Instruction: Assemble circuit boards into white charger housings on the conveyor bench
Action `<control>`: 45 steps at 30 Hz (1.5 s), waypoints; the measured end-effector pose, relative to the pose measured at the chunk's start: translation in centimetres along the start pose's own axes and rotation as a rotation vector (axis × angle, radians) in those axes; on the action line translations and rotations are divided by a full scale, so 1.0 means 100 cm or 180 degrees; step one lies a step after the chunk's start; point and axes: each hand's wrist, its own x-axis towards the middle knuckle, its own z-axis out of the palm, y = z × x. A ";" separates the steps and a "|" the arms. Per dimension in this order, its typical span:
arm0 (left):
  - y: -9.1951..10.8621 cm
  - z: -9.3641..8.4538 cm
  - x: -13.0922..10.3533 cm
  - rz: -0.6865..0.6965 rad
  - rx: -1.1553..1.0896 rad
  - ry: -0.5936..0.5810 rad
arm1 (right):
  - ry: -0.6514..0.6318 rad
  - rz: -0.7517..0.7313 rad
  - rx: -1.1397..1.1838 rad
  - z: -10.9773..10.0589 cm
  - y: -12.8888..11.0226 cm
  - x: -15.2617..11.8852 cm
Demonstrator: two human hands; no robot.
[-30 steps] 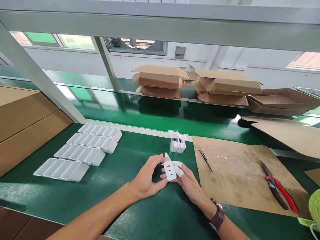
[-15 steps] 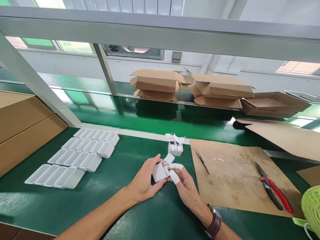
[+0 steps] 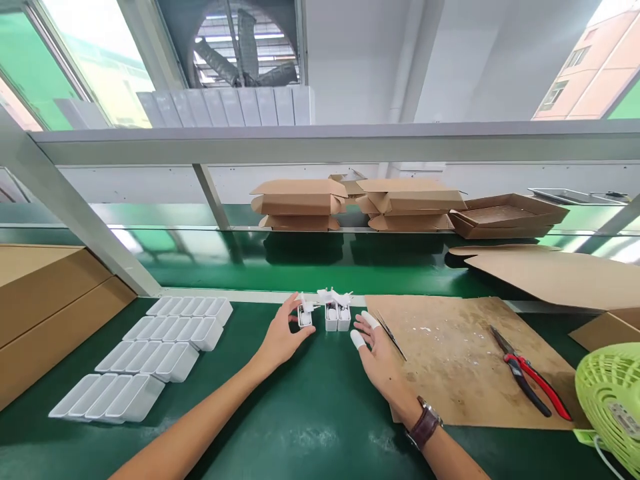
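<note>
My left hand (image 3: 286,335) grips a small white plastic box (image 3: 305,318) between thumb and fingers. White parts stick up out of its top, too small to name. Just right of it stand two like white boxes (image 3: 337,319) side by side, also with white parts jutting from their tops. My right hand (image 3: 376,350), with white finger cots on thumb and forefinger, is held with fingers apart and nothing in them, right of the pair. Rows of open white boxes (image 3: 170,357) lie to the left on the green table (image 3: 300,427).
At right, a stained brown board (image 3: 450,373) bears tweezers (image 3: 391,335) and red-and-black pliers (image 3: 530,373). A green fan (image 3: 613,400) stands at the right edge. A large carton (image 3: 55,307) is at left; folded cartons (image 3: 300,203) sit behind, beyond the rail.
The white box has moved from between both hands, near me, to beside the pair at the back. My right hand has let go and opened. The view has tilted upward.
</note>
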 end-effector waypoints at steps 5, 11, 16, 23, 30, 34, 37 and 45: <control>0.003 0.028 0.015 0.0349 -0.0302 -0.0268 | -0.0591 -0.0096 0.0319 0.001 0.001 0.003; -0.006 0.027 -0.002 0.0412 -0.0300 -0.0212 | -0.0257 -0.0364 -0.0571 -0.004 -0.016 -0.009; -0.004 -0.027 -0.038 0.0682 0.0699 -0.0199 | -0.0280 -0.1834 -0.1582 -0.005 -0.031 -0.028; -0.015 -0.147 -0.058 0.1443 0.2585 0.0818 | -0.0836 -0.2881 -0.1777 0.009 -0.035 -0.041; -0.043 -0.204 -0.083 0.0712 0.3612 0.0847 | -0.1026 -0.2714 -0.1810 0.012 -0.023 -0.042; -0.030 -0.182 -0.088 0.0768 0.3262 0.0655 | -0.1242 -0.2490 -0.1722 0.012 -0.016 -0.044; -0.012 -0.145 -0.082 0.1136 0.2737 0.0367 | -0.1324 -0.2394 -0.1683 0.012 -0.016 -0.045; 0.014 -0.068 -0.038 0.1795 0.2182 -0.0826 | -0.1368 -0.2261 -0.1876 0.009 -0.032 -0.047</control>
